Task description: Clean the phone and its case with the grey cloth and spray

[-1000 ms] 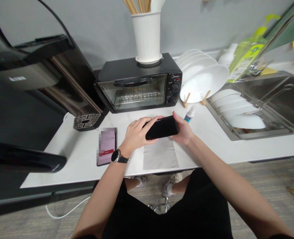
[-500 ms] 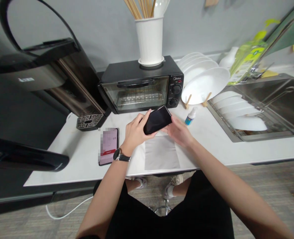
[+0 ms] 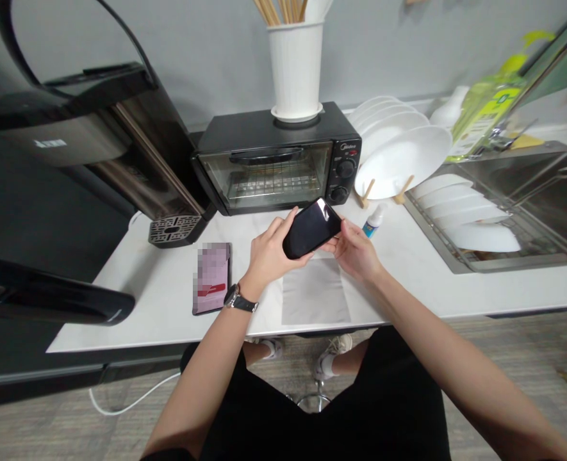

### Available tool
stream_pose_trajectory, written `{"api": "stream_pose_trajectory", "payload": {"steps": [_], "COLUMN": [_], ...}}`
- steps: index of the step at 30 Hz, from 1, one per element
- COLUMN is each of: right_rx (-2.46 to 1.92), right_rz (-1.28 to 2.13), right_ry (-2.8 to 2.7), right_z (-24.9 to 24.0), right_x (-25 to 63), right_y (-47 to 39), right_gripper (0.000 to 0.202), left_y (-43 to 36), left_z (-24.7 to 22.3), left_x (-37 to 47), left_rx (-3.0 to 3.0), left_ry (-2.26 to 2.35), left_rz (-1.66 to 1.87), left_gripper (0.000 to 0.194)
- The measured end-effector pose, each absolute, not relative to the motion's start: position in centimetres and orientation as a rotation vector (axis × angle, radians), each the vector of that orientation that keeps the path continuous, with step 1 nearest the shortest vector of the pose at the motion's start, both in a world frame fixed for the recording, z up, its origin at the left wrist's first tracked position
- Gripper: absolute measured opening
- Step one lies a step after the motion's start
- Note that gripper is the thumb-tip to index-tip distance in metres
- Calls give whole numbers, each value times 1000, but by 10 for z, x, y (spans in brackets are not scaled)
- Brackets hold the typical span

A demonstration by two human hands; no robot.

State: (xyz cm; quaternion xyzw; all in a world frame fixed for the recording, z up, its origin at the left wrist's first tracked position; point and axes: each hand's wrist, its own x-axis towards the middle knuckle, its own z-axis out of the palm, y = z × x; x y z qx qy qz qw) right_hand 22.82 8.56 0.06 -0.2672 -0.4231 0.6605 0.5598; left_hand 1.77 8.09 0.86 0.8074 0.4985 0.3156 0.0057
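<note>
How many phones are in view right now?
2: a dark-screened phone held between the left hand and right hand, and a lit phone lying on the counter, left of the hands.

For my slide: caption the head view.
Left hand and right hand hold a black phone near a grey cloth.

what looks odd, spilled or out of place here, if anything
The white cup of sticks stands on a saucer atop the toaster oven, perhaps an odd perch, since ovens get hot. No spill shows, and the held black phone has no obvious damage.
</note>
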Motion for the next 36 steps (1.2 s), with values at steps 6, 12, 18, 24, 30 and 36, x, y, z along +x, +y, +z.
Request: {"api": "stream_pose_trajectory", "payload": {"steps": [6,12,18,24,30,36], "right_rx": [-640,-720,-725,-683,-650,-680], "right_rz": [1491,1410,1440,1544,1781,1861], "right_ry": [-1005,-1163,-1158,-1062,-881,-813], "right_z": [-3,-10,-6,-6,-13,-14], "right_x": [227,232,233,234,237,233], "right_y": [91,97,92,90,93,95], "right_gripper": [56,53,49,46,27,21], "left_y": [79,76,77,77,78,78], "left_z": [9,13,14,16,15,14], "left_x": [22,14,8,8,5,4], "left_rx": [2527,2617,2630,2606,2631,2578], "left_ry": [1608,1670,1630,1599,1601,1517], "left_rz": [950,834,841,866,837,845], "left_gripper": [103,99,106,112,116,113]}}
